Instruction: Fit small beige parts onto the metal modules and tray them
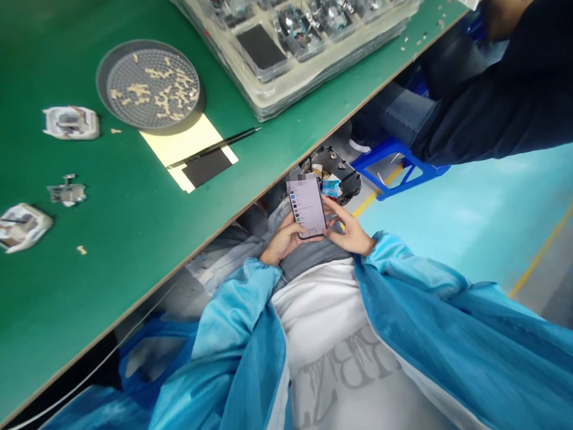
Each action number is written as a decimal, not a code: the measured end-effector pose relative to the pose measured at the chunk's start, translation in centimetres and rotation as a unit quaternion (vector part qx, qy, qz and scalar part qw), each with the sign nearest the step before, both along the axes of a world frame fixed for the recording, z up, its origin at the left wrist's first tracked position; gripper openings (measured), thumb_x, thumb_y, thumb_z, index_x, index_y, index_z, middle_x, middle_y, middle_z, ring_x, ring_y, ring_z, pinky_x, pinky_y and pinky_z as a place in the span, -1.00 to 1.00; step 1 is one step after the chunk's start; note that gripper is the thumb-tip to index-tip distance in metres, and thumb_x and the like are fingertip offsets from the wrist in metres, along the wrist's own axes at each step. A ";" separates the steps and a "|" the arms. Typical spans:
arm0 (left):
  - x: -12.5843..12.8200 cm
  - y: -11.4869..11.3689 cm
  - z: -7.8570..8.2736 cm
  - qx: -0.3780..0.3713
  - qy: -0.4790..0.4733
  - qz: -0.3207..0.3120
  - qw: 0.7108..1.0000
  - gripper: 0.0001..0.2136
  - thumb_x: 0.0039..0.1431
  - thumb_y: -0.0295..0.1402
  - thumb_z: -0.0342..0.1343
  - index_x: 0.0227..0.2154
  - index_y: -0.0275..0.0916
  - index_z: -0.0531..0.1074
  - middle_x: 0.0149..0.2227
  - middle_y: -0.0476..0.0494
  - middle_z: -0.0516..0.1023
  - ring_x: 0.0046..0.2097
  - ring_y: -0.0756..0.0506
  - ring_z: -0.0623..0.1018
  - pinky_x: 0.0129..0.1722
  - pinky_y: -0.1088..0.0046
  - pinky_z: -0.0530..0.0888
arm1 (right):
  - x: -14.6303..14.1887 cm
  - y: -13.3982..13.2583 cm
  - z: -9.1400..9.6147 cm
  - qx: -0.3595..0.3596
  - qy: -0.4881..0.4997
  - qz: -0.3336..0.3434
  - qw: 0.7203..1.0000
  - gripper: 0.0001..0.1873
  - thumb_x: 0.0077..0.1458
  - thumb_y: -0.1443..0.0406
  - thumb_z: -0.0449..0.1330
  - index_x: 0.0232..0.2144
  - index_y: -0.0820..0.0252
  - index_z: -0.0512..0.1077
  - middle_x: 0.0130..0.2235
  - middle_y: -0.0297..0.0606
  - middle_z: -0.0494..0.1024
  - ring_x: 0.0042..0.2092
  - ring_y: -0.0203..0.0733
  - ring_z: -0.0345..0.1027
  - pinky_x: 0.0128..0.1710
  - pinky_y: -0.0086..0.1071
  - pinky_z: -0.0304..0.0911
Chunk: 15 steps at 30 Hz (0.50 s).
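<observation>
- Phone (308, 208) near frame centre, screen facing the viewer, long axis running nearly up-down, top end leaning slightly left.
- Left hand (286, 237) clasping its lower left, thumb over the screen.
- Right hand (348, 229) at its right edge; cannot tell whether pinching.

On the table (133, 242), dish (123, 65) left of trays (252, 92) — phone (308, 206) (past the edge) nearer.

On the green tabletop (136, 281), a round grey dish (123, 68) holds small beige pieces (182, 83). Black tweezers (232, 140) lie across a yellow sheet (160, 146). Two white housings (72, 123) sit apart. A compartmented tray (251, 97) carries mechanical assemblies (295, 28).
</observation>
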<state>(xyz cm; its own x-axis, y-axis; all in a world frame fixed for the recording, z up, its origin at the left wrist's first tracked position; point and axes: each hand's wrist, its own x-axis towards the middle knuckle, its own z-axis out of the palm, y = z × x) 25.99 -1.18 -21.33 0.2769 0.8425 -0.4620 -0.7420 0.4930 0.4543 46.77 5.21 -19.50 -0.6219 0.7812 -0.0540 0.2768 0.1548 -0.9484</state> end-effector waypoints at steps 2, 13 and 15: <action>0.0 0.0 0.0 -0.004 0.003 0.010 1.000 -0.24 -0.04 -0.50 0.20 0.30 -0.07 0.28 0.20 -0.16 0.55 0.23 -0.38 0.53 0.19 -0.15 0.51 | -0.3 -0.3 0.0 0.010 -0.012 0.002 1.000 0.01 0.08 0.24 0.36 0.49 0.00 0.02 0.34 -0.05 0.34 0.18 0.09 0.37 -0.06 -0.14 0.46; 0.0 0.3 -0.9 -0.033 -0.029 -0.002 0.999 -0.44 0.22 -0.04 0.14 0.22 -0.16 0.39 0.12 -0.25 0.59 0.27 -0.41 0.48 0.20 -0.10 0.50 | -1.1 -1.1 -1.1 0.018 -0.028 -0.023 0.999 0.14 0.04 0.19 0.43 0.51 -0.03 -0.07 0.41 -0.05 0.23 0.31 0.16 0.26 0.14 -0.03 0.39; -0.1 0.4 -1.0 -0.027 -0.040 -0.005 0.999 -0.43 0.26 0.04 0.11 0.23 -0.15 0.39 0.14 -0.24 0.58 0.28 -0.41 0.47 0.21 -0.09 0.49 | -1.2 -1.1 -1.0 0.017 -0.035 -0.029 0.999 0.11 0.05 0.19 0.43 0.50 -0.05 -0.06 0.39 -0.07 0.26 0.26 0.15 0.30 0.11 -0.05 0.41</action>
<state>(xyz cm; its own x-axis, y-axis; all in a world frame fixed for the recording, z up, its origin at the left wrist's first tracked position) 25.89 -0.78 -22.36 0.3227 0.8137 -0.4835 -0.7698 0.5228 0.3662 45.61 4.15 -20.52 -0.5708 0.8182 -0.0683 0.3514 0.1683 -0.9210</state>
